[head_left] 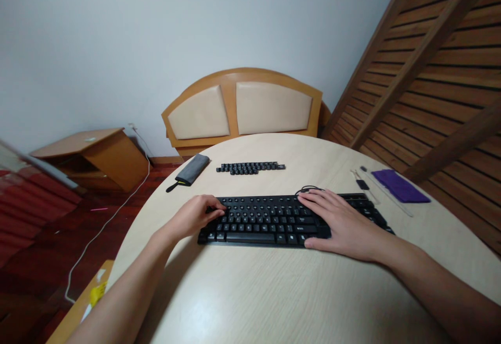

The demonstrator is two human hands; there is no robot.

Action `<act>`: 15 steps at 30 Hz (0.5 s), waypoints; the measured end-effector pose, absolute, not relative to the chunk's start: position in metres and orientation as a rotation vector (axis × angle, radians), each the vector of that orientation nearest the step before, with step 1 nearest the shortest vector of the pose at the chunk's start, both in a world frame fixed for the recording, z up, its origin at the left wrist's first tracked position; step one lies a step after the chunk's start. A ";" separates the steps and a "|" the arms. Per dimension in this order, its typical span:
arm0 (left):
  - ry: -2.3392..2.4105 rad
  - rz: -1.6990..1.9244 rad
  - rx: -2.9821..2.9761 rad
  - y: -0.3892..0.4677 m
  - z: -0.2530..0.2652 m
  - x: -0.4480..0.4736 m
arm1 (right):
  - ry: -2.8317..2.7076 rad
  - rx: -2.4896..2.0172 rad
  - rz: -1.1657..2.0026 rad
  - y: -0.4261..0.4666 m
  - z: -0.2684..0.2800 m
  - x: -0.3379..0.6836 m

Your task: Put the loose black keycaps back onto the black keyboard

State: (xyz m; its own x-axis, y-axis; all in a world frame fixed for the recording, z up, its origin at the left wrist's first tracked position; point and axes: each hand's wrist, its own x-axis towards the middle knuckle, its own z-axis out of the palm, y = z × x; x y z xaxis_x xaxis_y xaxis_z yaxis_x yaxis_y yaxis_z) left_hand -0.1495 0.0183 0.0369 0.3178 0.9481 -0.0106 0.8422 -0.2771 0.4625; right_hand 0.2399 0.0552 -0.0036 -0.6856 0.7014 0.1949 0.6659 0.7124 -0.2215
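Keyboard (250, 238): where does it lie?

It's flat on the table (219, 302), in front of the person, with its space bar (250, 237) along the near side.

What writing can you read on it?

White print runs over the keys, mostly too small and blurred to spell out. One wide key (302, 220) left of the right thumb seems to say Enter, and the wide one just below it seems to say Shift. Right of the space bar, a key (291, 238) bears what looks like a Windows logo.

And those loose caps (250, 168)?

They're black, set in tight rows beyond the keyboard, apart from it. Pale marks show on them, too fine to make out.

How are the hands?

The left hand (204, 212) is at the keyboard's left end, fingers curled, thumb and fingertips close together. I can't tell whether a key is pinched between them. The right hand (336, 224) is spread wide over the right part, thumb at the near edge and fingertips by the far edge, where a black cable (307, 188) loops.

What else is on the table?

A grey pouch (195, 169) with a dark strap, to the left. On the right, a purple cloth (403, 186) with a slim rod (389, 193) and a small black-bodied tool (362, 184) near it.
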 end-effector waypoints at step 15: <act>1.547 0.368 2.298 0.021 0.034 -0.152 | -2.657 -1.098 0.196 0.054 -0.003 0.239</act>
State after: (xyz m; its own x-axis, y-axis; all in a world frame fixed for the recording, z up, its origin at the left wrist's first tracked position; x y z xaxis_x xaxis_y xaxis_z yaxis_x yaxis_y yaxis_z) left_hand -0.1518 0.0210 0.0343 0.3718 0.9281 0.0217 0.8386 -0.3458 0.4210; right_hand 0.2387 0.0544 -0.0030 -0.6810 0.7082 0.1861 0.6732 0.7055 -0.2215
